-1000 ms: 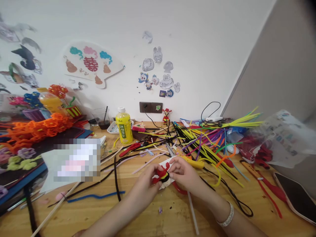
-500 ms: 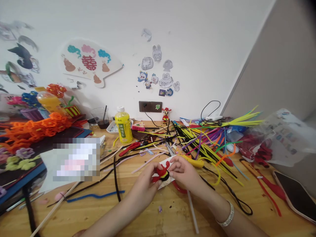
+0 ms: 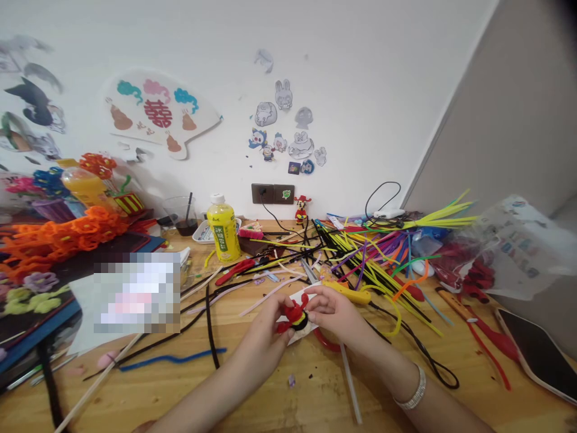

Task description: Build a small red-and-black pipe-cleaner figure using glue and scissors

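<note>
Working step: both hands shape or steady a small craft pc, by the look of it; fine fingertip work, exact action unclear.
Landmark: yellow drink bottle (image 3: 223, 236), upright toward the wall; all places run from it.
Craft pc: red chenille figure (image 3: 295, 313) w/ yellow & black band, nearer the viewer & R of bottle, above white paper (image 3: 296, 296).
L hand (image 3: 268, 331): narrow pinch, holding the figure's L side.
R hand (image 3: 338, 316): narrow, fingertips on the figure's R side, at the black part.
Next move: calls for a light, steady L grip & small R finger shifts, prob. so the soft pile isn't crushed.
Tools: yellow glue gun (image 3: 354, 294) R of bottle, just beyond R hand; scissors blades (image 3: 309, 272) btwn the two; red-handled pliers (image 3: 234, 272) just nearside of bottle.
Edges: pipe-cleaner heap (image 3: 378, 264) well R of bottle, limiting reach that way; black cord (image 3: 457, 379) loops nearer, w/ phone (image 3: 538, 352) farther R.
Room: bare wood of tabletop (image 3: 288, 403) shows nearside of bottle, btwn forearms; blue pipe cleaner (image 3: 174, 359) lies nearside & L, beyond L forearm.
</note>
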Motion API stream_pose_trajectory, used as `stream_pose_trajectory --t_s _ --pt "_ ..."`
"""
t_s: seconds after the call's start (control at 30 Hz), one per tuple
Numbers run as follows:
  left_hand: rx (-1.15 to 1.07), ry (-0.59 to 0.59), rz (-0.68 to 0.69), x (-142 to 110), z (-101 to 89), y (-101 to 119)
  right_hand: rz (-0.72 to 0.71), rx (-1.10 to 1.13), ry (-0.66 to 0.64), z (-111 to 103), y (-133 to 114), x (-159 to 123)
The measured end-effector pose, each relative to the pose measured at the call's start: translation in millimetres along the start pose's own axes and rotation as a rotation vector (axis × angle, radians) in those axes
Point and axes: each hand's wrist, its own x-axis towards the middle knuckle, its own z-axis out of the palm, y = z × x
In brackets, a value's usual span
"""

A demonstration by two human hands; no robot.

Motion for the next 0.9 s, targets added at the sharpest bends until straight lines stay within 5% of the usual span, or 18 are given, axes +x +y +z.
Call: stream_pose_trajectory --t_s 0.9 --pt "-0.061 -0.012 -0.012 0.5 0.1 1.7 -0.058 0.113 0.001 0.3 -1.5 -0.7"
